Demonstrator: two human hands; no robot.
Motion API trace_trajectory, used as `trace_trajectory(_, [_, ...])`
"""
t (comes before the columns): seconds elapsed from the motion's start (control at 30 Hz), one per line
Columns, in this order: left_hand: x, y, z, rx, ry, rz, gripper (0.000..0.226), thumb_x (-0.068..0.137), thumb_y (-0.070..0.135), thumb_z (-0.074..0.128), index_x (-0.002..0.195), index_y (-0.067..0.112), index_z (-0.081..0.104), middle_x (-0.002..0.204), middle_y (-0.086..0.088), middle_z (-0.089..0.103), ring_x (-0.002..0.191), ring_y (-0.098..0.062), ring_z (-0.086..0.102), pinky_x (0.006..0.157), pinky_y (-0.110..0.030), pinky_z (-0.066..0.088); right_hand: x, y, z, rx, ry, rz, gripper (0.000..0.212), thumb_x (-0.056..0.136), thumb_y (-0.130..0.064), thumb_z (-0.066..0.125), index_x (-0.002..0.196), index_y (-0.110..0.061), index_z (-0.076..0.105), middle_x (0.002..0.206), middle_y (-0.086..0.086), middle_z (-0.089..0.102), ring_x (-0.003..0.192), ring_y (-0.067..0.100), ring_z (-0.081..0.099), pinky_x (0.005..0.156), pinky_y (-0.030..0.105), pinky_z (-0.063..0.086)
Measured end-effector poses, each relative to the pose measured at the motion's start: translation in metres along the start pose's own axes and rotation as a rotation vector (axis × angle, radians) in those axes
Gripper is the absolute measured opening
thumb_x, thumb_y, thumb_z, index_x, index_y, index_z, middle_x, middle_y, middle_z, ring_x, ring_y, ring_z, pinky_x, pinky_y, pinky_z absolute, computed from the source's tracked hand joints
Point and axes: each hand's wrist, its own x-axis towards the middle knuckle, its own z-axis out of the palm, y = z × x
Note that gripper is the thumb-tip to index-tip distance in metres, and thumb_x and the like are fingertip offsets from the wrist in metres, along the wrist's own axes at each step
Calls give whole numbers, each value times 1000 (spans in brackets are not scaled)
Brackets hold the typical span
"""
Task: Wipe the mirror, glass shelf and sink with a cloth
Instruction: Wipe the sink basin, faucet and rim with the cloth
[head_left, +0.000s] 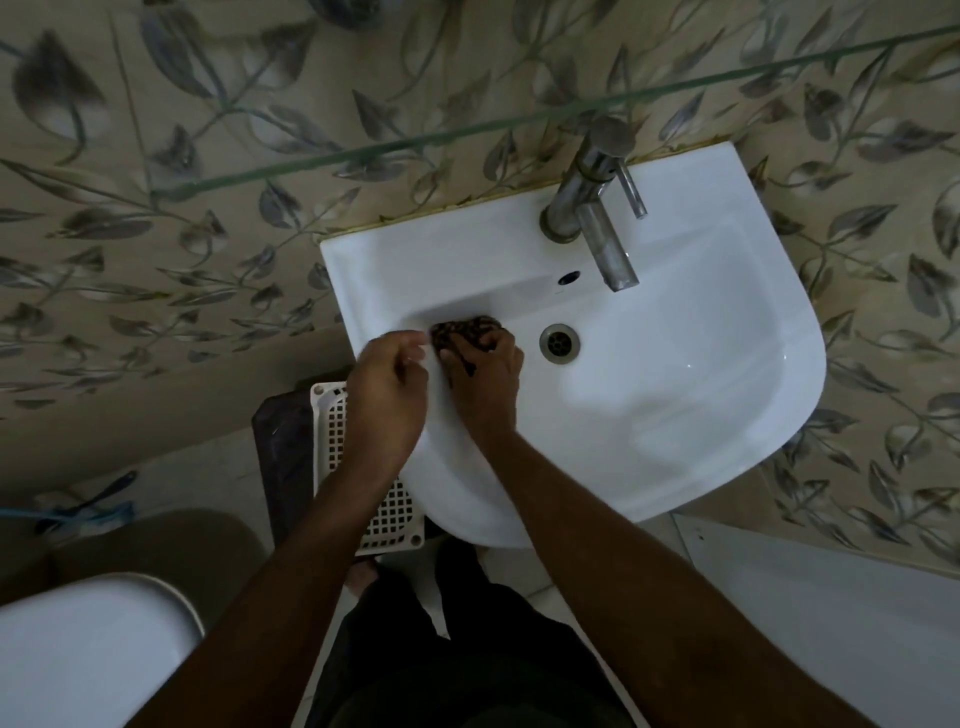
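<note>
Right hand (485, 371): fingers curled over a dark patterned cloth (465, 332), gripping it bunched against the left inner wall of the white sink (727, 415) basin. The cloth lies wadded, its longer dimension running roughly left to right, just left of the drain (559, 341) and apart from it. The right wrist is bent down into the basin; the forearm runs from the near right, crossing the near rim.

Left hand (387, 387): fingers loosely curled, thumb and fingertips close together at the left rim of the sink, just beside the cloth; whether they pinch its edge cannot be told. The left forearm comes up from the near centre.

The tap (597, 208) stands at the far rim, spout pointing near over the basin. The glass shelf (467, 130) edge runs across above the sink. A white lattice basket (358, 467) sits below the left rim.
</note>
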Motion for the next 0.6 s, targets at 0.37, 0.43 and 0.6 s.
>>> trace_trajectory(0.37, [4, 9, 12, 126, -103, 84, 29, 94, 2, 53, 117, 11, 68, 119, -5, 66, 108, -9, 59, 88, 5, 34, -5, -13, -11, 260, 111, -50, 27, 76, -20, 75, 96, -29, 58, 92, -18, 57, 83, -7, 55, 74, 20, 47])
trace_trajectory(0.43, [1, 9, 10, 111, -111, 97, 31, 93, -1, 53, 117, 12, 68, 115, -3, 66, 102, -8, 61, 85, 3, 37, 10, 5, -22, 200, 85, 93, 45, 70, -25, 82, 110, -28, 60, 108, -15, 52, 101, 2, 51, 91, 38, 51])
trace_trajectory(0.6, [-5, 11, 8, 85, -118, 93, 32, 93, 0, 52, 116, 15, 68, 111, 1, 65, 94, -6, 59, 82, 0, 40, 40, 32, -38, -252, 42, 127, 67, 79, -45, 75, 137, -21, 51, 145, 17, 34, 135, 38, 29, 112, 50, 32])
